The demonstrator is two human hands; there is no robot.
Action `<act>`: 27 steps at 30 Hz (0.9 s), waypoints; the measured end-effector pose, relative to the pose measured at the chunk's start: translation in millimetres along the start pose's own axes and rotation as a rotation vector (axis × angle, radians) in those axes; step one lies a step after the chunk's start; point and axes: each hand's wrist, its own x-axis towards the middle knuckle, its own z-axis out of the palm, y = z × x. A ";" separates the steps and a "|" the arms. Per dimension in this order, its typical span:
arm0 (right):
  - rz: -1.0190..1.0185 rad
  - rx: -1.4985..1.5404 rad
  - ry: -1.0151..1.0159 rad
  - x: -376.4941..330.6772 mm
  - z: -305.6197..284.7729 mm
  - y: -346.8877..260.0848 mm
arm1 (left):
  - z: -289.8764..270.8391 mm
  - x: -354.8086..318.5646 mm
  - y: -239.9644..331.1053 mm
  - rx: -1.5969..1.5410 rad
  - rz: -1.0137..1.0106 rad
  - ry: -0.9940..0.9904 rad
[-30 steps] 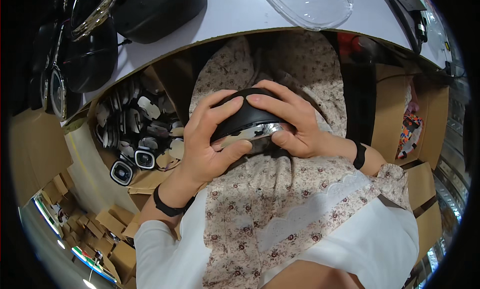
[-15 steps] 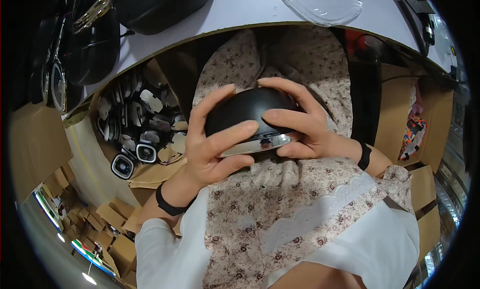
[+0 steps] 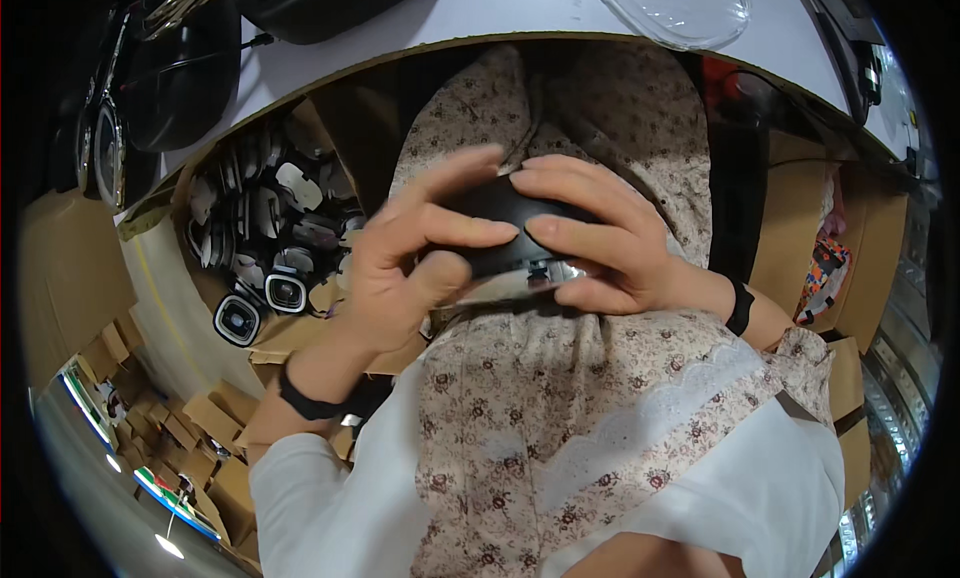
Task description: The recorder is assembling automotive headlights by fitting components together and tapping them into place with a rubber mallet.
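A black, rounded housing (image 3: 490, 216) with a shiny, mirror-like rim rests against my apron at my lap. My right hand (image 3: 615, 238) grips its right side, fingers curved over the dark shell and thumb under the shiny edge. On the other side, my left hand (image 3: 400, 253) curls round the housing, its index fingertip pressing on the shell near the right index fingertip. The left thumb is bent up near the rim, and the other left fingers are smeared by motion. The housing's underside is hidden.
A white table (image 3: 510, 13) curves across the front, bearing a large black shell (image 3: 320, 3) and a clear plastic piece (image 3: 685, 8). An open box (image 3: 280, 208) of black and silver parts stands at left. At right is a cardboard box (image 3: 875, 238) with a colourful cloth.
My left hand has shifted left, and its thumb has drawn back and bent upward. The right hand still grips the housing, its fingers now further over the top. The view has shifted slightly.
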 end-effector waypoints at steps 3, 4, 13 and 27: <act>0.064 0.011 -0.034 1.8 -4.0 -5.6 | -6.7 20.6 37.4 -0.430 -0.550 -0.005; 0.070 0.000 -0.076 1.6 -5.6 -6.3 | -14.3 19.0 23.6 -0.303 -0.434 -0.159; 0.198 -0.040 -0.084 2.0 3.0 -3.4 | -35.5 68.0 54.4 -0.161 -0.898 -0.538; 0.107 -0.068 -0.051 12.3 3.8 -5.8 | -13.8 27.7 48.0 0.192 -0.451 -0.421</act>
